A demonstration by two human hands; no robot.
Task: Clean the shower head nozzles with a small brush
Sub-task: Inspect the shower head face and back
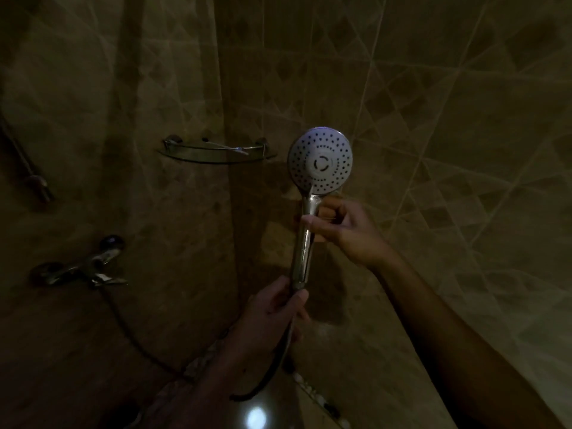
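Note:
A round shower head (320,161) with a white face dotted with dark nozzles stands upright in the middle of the view, facing me. Its chrome handle (305,243) runs down from it. My left hand (275,308) grips the bottom end of the handle where the hose joins. My right hand (340,226) is closed around the upper part of the handle, thumb across its front. Its fingers are curled; whether they also hold a small brush is hidden in the dim light.
A glass corner shelf (216,151) with a thin stick-like item hangs on the tiled wall at left. The chrome mixer tap (83,267) is lower left, with the hose (133,342) trailing from it. A wall rail bracket (37,184) is far left.

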